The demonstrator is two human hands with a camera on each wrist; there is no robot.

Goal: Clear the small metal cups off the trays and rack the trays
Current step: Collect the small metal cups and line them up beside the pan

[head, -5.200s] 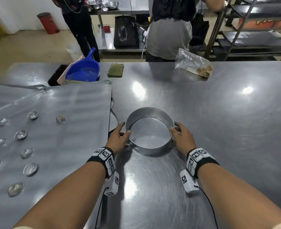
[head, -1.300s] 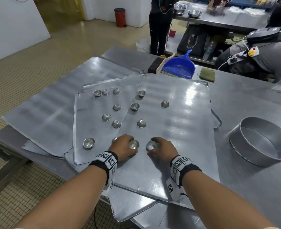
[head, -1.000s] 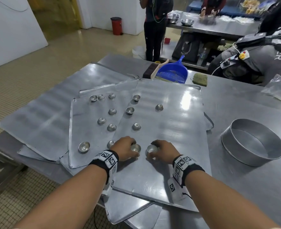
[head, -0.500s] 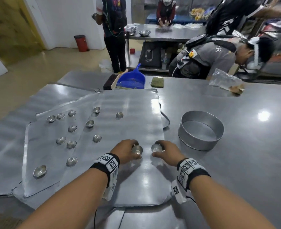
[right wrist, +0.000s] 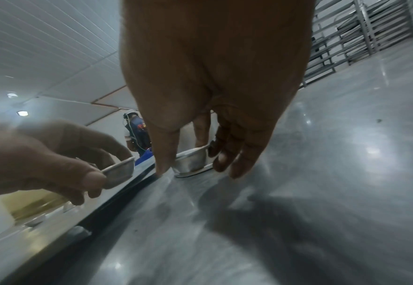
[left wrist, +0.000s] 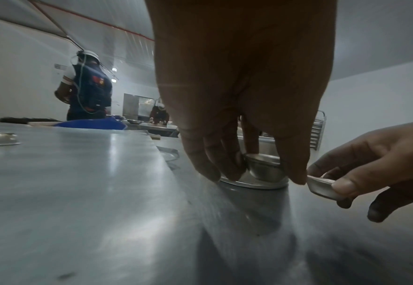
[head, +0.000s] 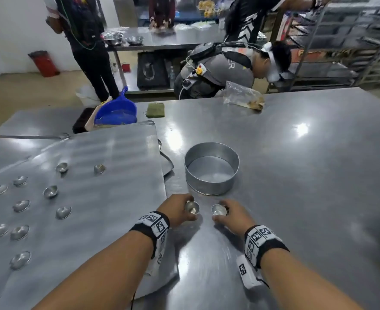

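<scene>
My left hand pinches a small metal cup and my right hand pinches another small metal cup. Both cups are held side by side just above the bare steel table, right of the top tray's edge and just in front of a round metal pan. The left wrist view shows the left cup between thumb and fingers. In the right wrist view the right cup is gripped the same way. Several more cups sit on the overlapping flat trays at the left.
A blue dustpan, a green scouring pad and a plastic bag lie along the table's far edge. A person bends beyond it and others stand behind. A tray rack stands at the back right.
Both hands left the round pan, gripped two cups on the top tray, and have carried them right, off the tray to just in front of the pan.
</scene>
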